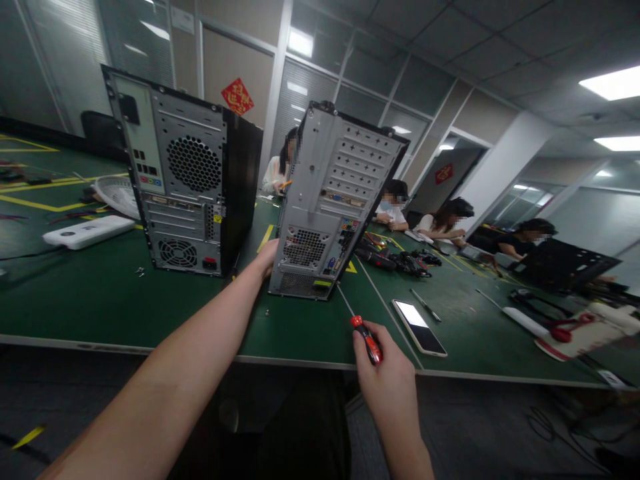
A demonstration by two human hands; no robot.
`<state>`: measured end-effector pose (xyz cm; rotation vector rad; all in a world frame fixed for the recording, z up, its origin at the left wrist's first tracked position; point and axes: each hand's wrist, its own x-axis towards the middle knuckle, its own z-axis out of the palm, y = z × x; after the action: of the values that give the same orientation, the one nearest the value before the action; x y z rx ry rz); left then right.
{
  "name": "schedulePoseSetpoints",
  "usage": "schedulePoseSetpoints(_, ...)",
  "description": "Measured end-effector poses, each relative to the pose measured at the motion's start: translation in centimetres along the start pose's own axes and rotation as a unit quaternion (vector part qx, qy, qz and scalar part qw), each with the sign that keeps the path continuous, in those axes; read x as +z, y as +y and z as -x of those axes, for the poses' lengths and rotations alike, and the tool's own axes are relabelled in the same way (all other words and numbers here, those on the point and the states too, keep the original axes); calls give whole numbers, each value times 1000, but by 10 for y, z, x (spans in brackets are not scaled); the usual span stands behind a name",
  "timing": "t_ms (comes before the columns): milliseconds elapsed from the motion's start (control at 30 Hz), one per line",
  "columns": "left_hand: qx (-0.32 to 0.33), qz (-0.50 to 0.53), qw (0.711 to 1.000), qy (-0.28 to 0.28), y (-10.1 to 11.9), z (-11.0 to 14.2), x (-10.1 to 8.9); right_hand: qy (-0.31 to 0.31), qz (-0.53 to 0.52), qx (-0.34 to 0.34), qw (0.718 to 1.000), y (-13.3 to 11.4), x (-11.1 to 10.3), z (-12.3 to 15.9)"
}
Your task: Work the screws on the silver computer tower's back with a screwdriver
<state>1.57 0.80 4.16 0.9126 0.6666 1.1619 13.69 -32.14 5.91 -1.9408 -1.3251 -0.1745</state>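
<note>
A grey computer tower (330, 200) stands upright on the green table (100, 300), its rear panel facing me. My left hand (267, 257) reaches to the tower's lower left edge and rests against it; its fingers are hidden behind the case. My right hand (383, 370) is closed round the red and black handle of a screwdriver (363, 333), whose thin shaft points up toward the tower's bottom right corner.
A second black tower (185, 180) stands to the left. A white flat device (87, 231) lies at far left. A phone (419, 327) lies right of the screwdriver, beside a pen. Cables, red-handled tools and several seated people fill the far right. A small screw (267, 311) lies near the tower.
</note>
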Motion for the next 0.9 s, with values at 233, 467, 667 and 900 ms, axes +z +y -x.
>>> schedulePoseSetpoints(233,1,-2,1000,2,-1,-2,-1,6,23,-15,1000,2,3,-2)
schedulePoseSetpoints(467,-1,-14,1000,14,3,4,2,21,46,-44,998,5,5,-2)
schedulePoseSetpoints(667,-7,-21,1000,19,4,3,2,27,73,-56,995,6,7,-2)
schedulePoseSetpoints(900,-1,-31,999,16,4,5,1,34,88,-73,993,8,9,-1)
